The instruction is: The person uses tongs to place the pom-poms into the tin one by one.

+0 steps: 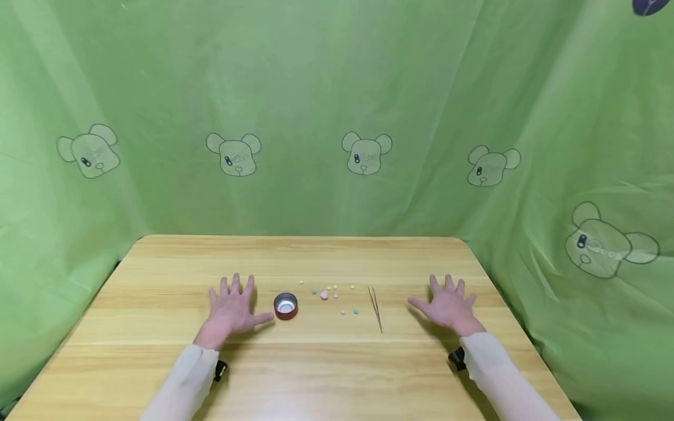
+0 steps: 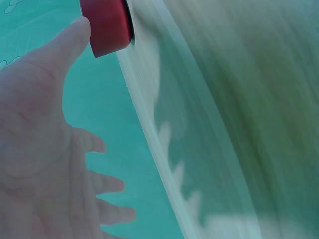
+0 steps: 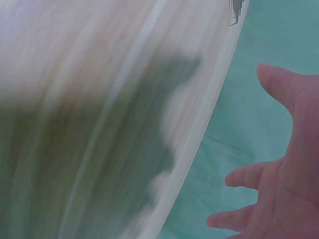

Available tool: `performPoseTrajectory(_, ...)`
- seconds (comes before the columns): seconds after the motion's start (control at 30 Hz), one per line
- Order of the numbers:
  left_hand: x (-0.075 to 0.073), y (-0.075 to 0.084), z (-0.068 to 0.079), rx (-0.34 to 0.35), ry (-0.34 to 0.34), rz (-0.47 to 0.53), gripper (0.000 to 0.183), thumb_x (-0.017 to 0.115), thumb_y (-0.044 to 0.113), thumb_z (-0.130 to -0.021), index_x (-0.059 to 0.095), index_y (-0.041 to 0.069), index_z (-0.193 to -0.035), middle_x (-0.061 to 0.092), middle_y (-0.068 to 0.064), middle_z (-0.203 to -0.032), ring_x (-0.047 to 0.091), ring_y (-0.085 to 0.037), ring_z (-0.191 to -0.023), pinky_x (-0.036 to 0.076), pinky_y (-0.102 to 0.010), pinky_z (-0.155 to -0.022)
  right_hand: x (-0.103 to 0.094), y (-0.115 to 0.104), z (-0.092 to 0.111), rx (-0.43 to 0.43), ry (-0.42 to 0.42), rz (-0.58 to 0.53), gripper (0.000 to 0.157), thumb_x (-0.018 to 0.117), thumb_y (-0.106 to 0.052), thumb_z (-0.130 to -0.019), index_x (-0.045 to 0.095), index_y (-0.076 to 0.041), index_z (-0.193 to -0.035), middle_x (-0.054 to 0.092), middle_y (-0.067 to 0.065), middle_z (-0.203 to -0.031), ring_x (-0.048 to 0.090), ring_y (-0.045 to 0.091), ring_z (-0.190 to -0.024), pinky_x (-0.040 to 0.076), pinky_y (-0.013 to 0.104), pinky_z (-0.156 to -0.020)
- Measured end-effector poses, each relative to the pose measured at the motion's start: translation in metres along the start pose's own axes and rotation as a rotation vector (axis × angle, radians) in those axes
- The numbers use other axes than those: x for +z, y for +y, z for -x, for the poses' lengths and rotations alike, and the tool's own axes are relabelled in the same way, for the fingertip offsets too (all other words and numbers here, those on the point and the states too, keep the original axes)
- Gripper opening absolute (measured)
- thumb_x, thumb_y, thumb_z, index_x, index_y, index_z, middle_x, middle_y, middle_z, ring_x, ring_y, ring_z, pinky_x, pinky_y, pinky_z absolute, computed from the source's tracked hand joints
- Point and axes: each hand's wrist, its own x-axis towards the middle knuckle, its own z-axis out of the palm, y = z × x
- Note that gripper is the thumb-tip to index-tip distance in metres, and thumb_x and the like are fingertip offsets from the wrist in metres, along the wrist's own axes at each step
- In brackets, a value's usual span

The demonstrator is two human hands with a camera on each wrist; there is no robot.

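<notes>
Straddling the left wrist view's edge, the container (image 2: 107, 27) appears cropped.

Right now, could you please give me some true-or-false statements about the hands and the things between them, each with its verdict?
1. The left hand and the right hand both have their fingers spread. True.
2. The red container stands between the left hand and the tweezers. True.
3. The right hand grips the tweezers. False: it holds nothing; they lie on the table.
4. The largest ball is blue. False: it is pink.
5. The container lies on its side. False: it stands upright.
</notes>
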Motion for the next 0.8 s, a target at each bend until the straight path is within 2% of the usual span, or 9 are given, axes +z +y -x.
performPoseTrajectory(0.1, 0.0, 0.002, -0.005, 0.069, 0.012, 0.07, 0.108, 0.063, 0.068, -0.075, 0.019, 0.004, -0.15, 0.014, -0.031, -0.15, 0.014, -0.055, -0.132, 0.012, -0.066, -0.103, -0.001, 0.0, -0.001, -0.012, 0.008, 0.008, 0.098, 0.044, -0.071, -0.085, 0.025, 0.004, -0.145, 0.013, 0.042, -0.142, 0.006, 0.066, -0.125, 0.006, 0.08, -0.089)
performPoseTrajectory(0.23, 0.004, 0.007, -0.014, 0.161, -0.033, 0.222, 0.108, 0.072, 0.057, -0.073, 0.019, 0.003, -0.149, 0.02, -0.029, -0.149, 0.022, -0.051, -0.132, 0.02, -0.062, -0.104, -0.001, -0.001, -0.001, -0.039, 0.011, 0.03, 0.094, 0.043, -0.068, -0.087, 0.027, 0.005, -0.144, 0.017, 0.042, -0.141, 0.013, 0.065, -0.125, 0.017, 0.076, -0.092)
performPoseTrajectory(0.33, 0.008, 0.011, -0.02, 0.198, -0.066, 0.283, 0.105, 0.076, 0.051, -0.072, 0.022, 0.004, -0.149, 0.029, -0.026, -0.146, 0.03, -0.045, -0.13, 0.028, -0.059, -0.102, -0.002, -0.004, 0.0, -0.07, 0.01, 0.001, 0.091, 0.046, -0.064, -0.089, 0.029, 0.006, -0.144, 0.022, 0.042, -0.14, 0.02, 0.064, -0.123, 0.025, 0.072, -0.092)
performPoseTrajectory(0.53, 0.013, 0.019, -0.028, 0.264, -0.083, 0.277, 0.097, 0.081, 0.046, -0.069, 0.035, 0.003, -0.143, 0.046, -0.019, -0.132, 0.047, -0.033, -0.119, 0.038, -0.049, -0.098, 0.0, -0.011, 0.001, -0.131, -0.014, -0.095, 0.084, 0.051, -0.057, -0.09, 0.031, 0.005, -0.143, 0.033, 0.04, -0.134, 0.032, 0.058, -0.12, 0.034, 0.066, -0.09)
performPoseTrajectory(0.7, 0.016, 0.023, -0.029, 0.298, -0.083, 0.263, 0.088, 0.084, 0.039, -0.068, 0.043, 0.001, -0.137, 0.052, -0.015, -0.123, 0.053, -0.029, -0.111, 0.042, -0.046, -0.095, 0.006, -0.016, -0.001, -0.179, -0.021, -0.142, 0.076, 0.053, -0.051, -0.092, 0.035, 0.005, -0.141, 0.038, 0.037, -0.134, 0.035, 0.054, -0.122, 0.033, 0.064, -0.094)
performPoseTrajectory(0.8, 0.017, 0.025, -0.031, 0.31, -0.073, 0.248, 0.082, 0.083, 0.037, -0.069, 0.046, 0.002, -0.134, 0.054, -0.013, -0.117, 0.055, -0.027, -0.105, 0.044, -0.044, -0.092, 0.008, -0.022, -0.004, -0.199, -0.03, -0.184, 0.073, 0.055, -0.049, -0.092, 0.037, 0.004, -0.14, 0.045, 0.032, -0.131, 0.043, 0.048, -0.119, 0.036, 0.06, -0.095)
